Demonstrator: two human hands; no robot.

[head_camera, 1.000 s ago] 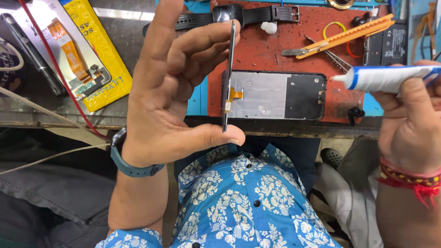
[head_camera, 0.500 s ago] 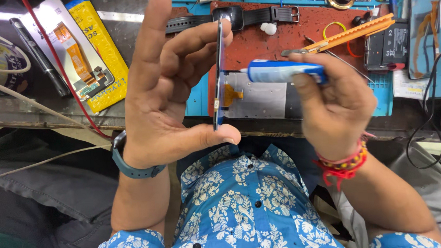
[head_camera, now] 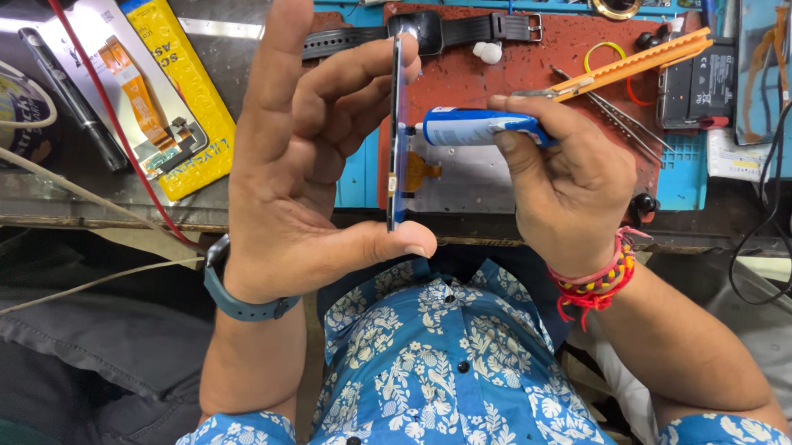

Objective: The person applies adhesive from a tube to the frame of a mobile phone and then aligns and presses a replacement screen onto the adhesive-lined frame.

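Phone panel (head_camera: 397,135) stands edge-on at centre, clamped between the left hand (head_camera: 315,158)'s thumb and fingertips so its rim faces the blue-and-white tube (head_camera: 469,127), gripped by the right hand (head_camera: 573,185) at three o'clock, nozzle touching it.

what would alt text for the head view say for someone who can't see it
Seen from above, the left hand holds a thin phone frame edge-on between thumb and fingers, while the right hand presses the nozzle of a blue and white tube against its side. Below is a workbench with a red mat, orange tool and tweezers.
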